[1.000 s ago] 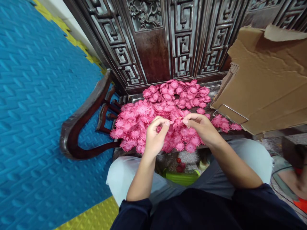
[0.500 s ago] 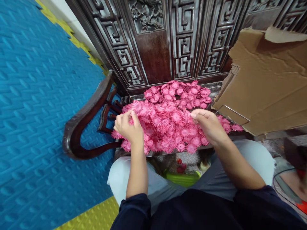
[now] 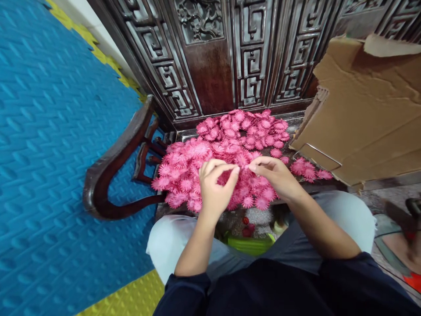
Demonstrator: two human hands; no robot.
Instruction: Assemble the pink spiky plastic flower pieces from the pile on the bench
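Where fingertips meet, pinched flower [image 3: 242,166] indistinct.

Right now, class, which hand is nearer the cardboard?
Right. The right hand lies just left of the cardboard; the left hand sits farther left, over the pink flowers.

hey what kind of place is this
Probably a home used for piecework: a carved dark wooden bench, blue foam floor mats, and a heap of pink artificial flowers beside flattened cardboard.
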